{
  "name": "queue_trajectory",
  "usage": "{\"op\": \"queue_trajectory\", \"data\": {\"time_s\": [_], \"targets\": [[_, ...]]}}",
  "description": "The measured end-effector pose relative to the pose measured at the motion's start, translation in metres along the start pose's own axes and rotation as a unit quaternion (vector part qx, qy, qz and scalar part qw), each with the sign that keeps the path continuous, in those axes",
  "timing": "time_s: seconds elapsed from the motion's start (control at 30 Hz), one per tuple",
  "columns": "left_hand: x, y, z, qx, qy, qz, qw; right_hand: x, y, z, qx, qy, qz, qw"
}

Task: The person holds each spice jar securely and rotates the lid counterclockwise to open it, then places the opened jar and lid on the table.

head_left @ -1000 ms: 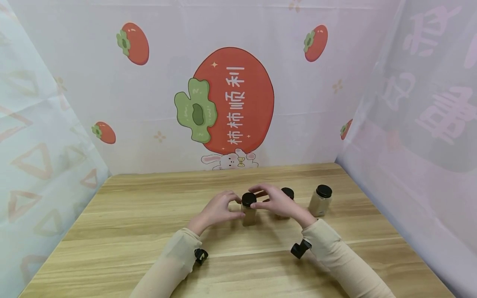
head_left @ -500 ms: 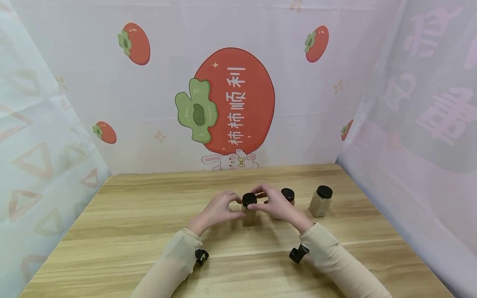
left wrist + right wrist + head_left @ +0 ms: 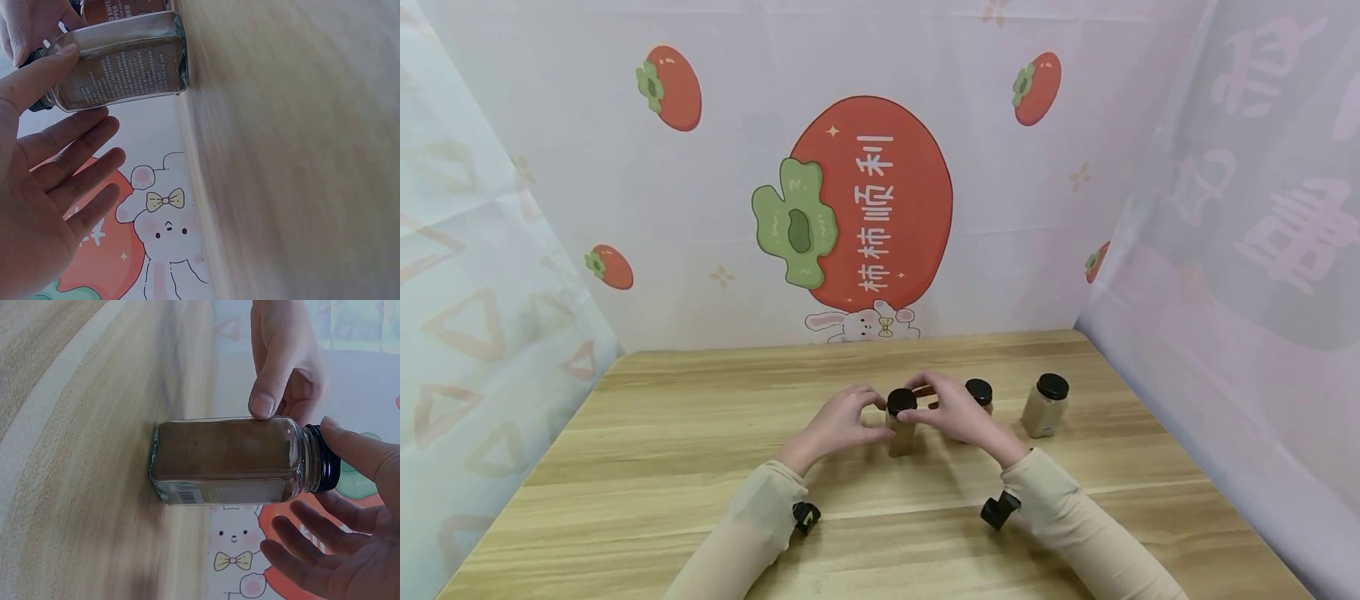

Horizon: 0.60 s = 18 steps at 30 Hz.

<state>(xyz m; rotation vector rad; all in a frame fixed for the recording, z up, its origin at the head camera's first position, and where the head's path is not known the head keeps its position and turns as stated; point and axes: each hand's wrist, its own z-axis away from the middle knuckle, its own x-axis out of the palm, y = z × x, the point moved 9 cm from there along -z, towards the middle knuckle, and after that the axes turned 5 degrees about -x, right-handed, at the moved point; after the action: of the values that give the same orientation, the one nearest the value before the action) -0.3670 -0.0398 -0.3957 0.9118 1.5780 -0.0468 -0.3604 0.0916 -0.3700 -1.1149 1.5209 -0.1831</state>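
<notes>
A square glass spice jar (image 3: 902, 437) filled with brown powder stands upright on the table under a black lid (image 3: 329, 459). My left hand (image 3: 837, 427) holds the jar's upper body between thumb and index finger; its other fingers extend loosely past the glass in the left wrist view. From the other side, my right hand (image 3: 958, 414) pinches the lid between thumb and fingers, the remaining fingers spread below in the right wrist view. Behind the right hand is a second black-lidded jar (image 3: 979, 390), partly hidden; its reddish label (image 3: 125, 7) shows in the left wrist view.
Farther right stands a third jar (image 3: 1043, 412) with pale brown contents and a black lid. The wooden table (image 3: 700, 417) ends at a printed cloth backdrop (image 3: 715, 167), with cloth walls on both sides. Each wrist carries a small black camera.
My right wrist has shifted slightly left and toward me, and the thumb has turned a little along the lid. The left hand and jar have stayed in place.
</notes>
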Motion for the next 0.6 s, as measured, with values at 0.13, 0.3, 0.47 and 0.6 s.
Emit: {"op": "queue_trajectory", "data": {"time_s": [0.13,0.3,0.47,0.6], "targets": [[0.0000,0.0011,-0.0001,0.003,-0.002,0.001,1.0000,-0.0003,-0.0005,0.0000,-0.006,-0.002,0.000,1.000],[0.0001,0.0010,0.0001,-0.001,-0.006,0.012,0.9999,-0.0016,-0.0016,0.0003,-0.009,0.001,0.000,1.000],[-0.0002,0.0012,-0.0004,0.000,-0.007,0.009,0.9999,-0.0022,-0.0022,0.0000,-0.010,0.003,-0.005,1.000],[-0.0003,0.0016,-0.0011,-0.002,-0.008,0.009,0.9999,-0.0019,0.0000,-0.0010,-0.005,0.005,-0.011,1.000]]}}
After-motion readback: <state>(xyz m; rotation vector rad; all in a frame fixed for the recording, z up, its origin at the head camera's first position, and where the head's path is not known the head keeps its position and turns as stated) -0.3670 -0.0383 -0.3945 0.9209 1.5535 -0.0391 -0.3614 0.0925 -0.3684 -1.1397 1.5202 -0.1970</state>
